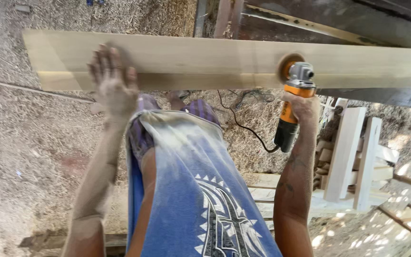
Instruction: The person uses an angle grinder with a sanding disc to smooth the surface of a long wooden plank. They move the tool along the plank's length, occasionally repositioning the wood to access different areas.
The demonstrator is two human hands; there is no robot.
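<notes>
Left hand [112, 85]: pressed flat, grip released, on the pale plank [205, 59].
Right hand [303, 104]: orange grinder [293, 102] grasped.
Risk: cord [241, 124] may be snagged; plank may be gouged.

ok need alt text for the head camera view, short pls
Seen from above, a person's right hand presses an orange angle grinder against a long pale wooden plank, while the left hand rests flat on it. Sawdust covers the ground.
</notes>
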